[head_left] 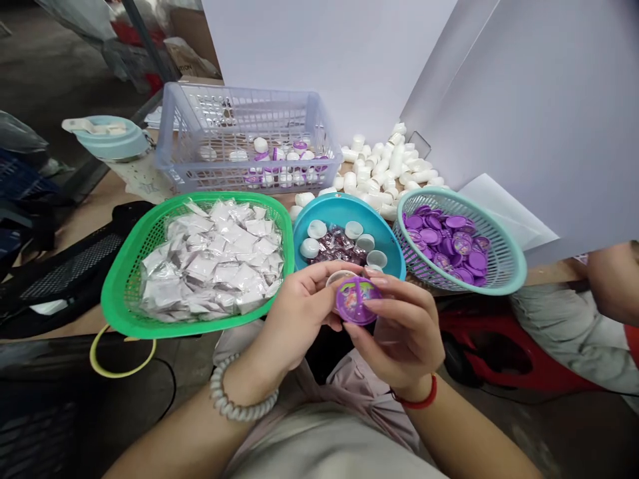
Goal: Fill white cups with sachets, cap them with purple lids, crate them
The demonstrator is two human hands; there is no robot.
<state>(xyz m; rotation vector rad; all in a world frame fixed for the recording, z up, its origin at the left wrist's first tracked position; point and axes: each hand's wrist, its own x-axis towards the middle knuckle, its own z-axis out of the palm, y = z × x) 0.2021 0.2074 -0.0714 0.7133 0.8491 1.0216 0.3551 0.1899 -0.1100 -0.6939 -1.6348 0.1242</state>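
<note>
In front of my lap, my left hand (299, 306) is closed around a small white plastic cup (340, 276), most of it hidden by fingers and lid. My right hand (409, 326) pinches a round purple lid (355, 303) with a colourful picture, held against the cup's mouth. Whether the lid sits fully on the cup I cannot tell. Just beyond my fingers is a blue bowl (327, 207) with dark purple packets (337, 245) and several small white cups (354, 230) in it.
At left stands a green basket (112, 293) of white sachets; at right, a pale teal basket (509, 266) of purple lids. Behind are a clear crate (200, 174) with lidded cups, a pile of white cups (379, 169), and a tumbler (117, 143). Another person's knee (549, 332) shows at right.
</note>
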